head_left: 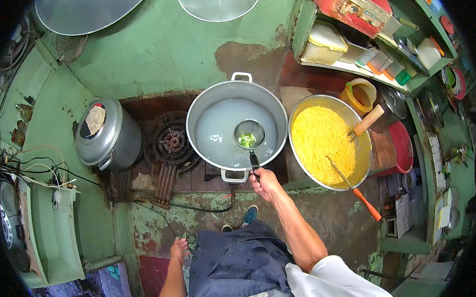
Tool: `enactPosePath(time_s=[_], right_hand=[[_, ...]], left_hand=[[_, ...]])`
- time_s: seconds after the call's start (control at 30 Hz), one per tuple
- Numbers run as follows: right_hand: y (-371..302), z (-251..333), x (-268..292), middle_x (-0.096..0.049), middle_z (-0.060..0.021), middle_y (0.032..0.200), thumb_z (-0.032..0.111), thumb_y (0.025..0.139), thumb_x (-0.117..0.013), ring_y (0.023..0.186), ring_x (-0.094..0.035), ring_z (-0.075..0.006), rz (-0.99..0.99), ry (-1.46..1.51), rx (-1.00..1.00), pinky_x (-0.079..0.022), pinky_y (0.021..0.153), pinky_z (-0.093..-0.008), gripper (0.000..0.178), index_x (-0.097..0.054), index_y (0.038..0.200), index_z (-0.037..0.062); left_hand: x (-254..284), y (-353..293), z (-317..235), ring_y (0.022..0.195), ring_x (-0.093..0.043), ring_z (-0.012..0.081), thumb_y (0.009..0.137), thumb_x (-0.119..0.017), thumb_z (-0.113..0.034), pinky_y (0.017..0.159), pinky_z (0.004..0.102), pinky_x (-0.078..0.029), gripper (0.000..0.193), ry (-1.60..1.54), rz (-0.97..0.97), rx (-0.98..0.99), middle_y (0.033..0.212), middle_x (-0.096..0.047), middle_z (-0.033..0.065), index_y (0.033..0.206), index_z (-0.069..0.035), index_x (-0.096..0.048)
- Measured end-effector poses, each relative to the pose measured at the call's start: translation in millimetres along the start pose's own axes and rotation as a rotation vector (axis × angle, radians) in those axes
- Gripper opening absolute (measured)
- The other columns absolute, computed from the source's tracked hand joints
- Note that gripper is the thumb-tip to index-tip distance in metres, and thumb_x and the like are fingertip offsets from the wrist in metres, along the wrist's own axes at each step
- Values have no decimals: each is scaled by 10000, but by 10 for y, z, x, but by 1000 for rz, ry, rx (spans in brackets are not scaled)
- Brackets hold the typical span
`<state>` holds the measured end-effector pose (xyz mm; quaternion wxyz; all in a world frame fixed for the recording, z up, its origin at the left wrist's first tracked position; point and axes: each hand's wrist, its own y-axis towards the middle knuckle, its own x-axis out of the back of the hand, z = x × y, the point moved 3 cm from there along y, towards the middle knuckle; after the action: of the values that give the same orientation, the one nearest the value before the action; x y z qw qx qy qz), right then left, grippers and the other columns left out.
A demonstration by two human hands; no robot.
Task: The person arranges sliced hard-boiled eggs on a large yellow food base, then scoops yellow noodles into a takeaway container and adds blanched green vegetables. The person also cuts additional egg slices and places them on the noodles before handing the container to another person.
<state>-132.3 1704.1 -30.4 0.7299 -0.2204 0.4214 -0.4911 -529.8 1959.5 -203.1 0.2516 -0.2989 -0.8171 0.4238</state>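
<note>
My right hand (267, 185) is closed around the black handle of a small round mesh strainer (256, 129). Some chopped green pieces (246, 140) lie in its mesh. The strainer hangs over a large two-handled metal pot (191, 138), inside which there is cloudy, pale liquid (223, 115); whether the mesh touches the liquid I cannot tell. Down beside my dark apron, my left hand (179, 249) hangs with loosely bent fingers and nothing visible in it. To the right of the pot, a wide metal basin (295, 158) holds a heap of yellow noodles (322, 137).
A wooden-handled tool (368, 120) and an orange-handled utensil (367, 202) rest in the basin. Left of the pot are a gas burner (171, 142) and a lidded metal pot (96, 127). Shelves (355, 68) with containers jut out at upper right. A hose (202, 207) runs along the stove front.
</note>
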Motion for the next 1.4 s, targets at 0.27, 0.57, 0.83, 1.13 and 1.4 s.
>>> enactPosePath(time_s=[0.27,0.57,0.83,1.13,1.4], right_hand=[[119,92,77,-486,-10,661,172,935,-412,425,-346,-89,-95,-72,-15,-242,352,-240,105,-447,955,75],[156,-257,278,-491,-15,645,165,918,-431,399,-361,-103,-102,-182,133,-238,344,-263,107,-425,992,87],[157,-272,257,-496,-18,651,158,909,-432,407,-366,-104,-89,-129,123,-251,345,-264,97,-426,975,88],[119,-437,259,-525,-35,661,215,907,-419,423,-424,-125,-142,-263,209,-300,361,-300,161,-455,941,62],[197,-776,401,-520,-41,650,195,899,-464,458,-437,-134,-219,-442,394,-350,403,-297,195,-511,990,29]], left_hand=[[168,-110,502,1022,-575,251,952,-376,-545,851,426,-466,552,-1,-52,110,1095,-654,101,1101,-93,-657],[128,-127,678,1079,-552,280,946,-377,-552,920,449,-412,566,131,64,58,1150,-641,102,1143,-94,-645],[44,-5,269,1135,-529,282,943,-373,-569,921,517,-398,561,67,0,102,1226,-603,111,1168,-128,-637],[-5,-128,189,1124,-531,282,941,-400,-548,908,481,-405,551,82,32,40,1164,-635,123,1126,-104,-670],[281,-182,541,1008,-573,259,953,-396,-513,868,424,-433,542,335,34,-80,1075,-662,121,1068,-75,-693]])
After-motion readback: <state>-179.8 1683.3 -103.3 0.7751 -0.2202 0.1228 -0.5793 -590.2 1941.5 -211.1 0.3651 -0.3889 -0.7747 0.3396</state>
